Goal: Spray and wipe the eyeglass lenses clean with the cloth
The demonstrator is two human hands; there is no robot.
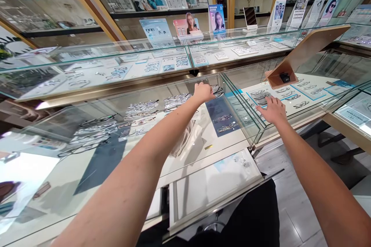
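Note:
My left hand (203, 92) reaches over the glass display counter, its fingers curled closed at the edge of dark-framed eyeglasses (218, 91). Part of the grip is hidden behind the hand. Below it, more eyeglasses (226, 126) lie on a dark blue mat (216, 111). Rows of eyeglasses (142, 107) are set out to the left. Under my left forearm is a crumpled beige cloth (189, 139), partly covered. My right hand (274, 111) has its fingers spread at the glass top of the neighbouring case, above eyeglasses on a white and blue tray (252, 98).
A pulled-out drawer (203, 197) juts out in front of me. A tilted wooden-backed mirror or stand (307, 54) stands on the right case. Behind runs a second glass counter (116, 56) with eyeglasses and advertising cards (216, 19). A stool base (214, 225) shows below.

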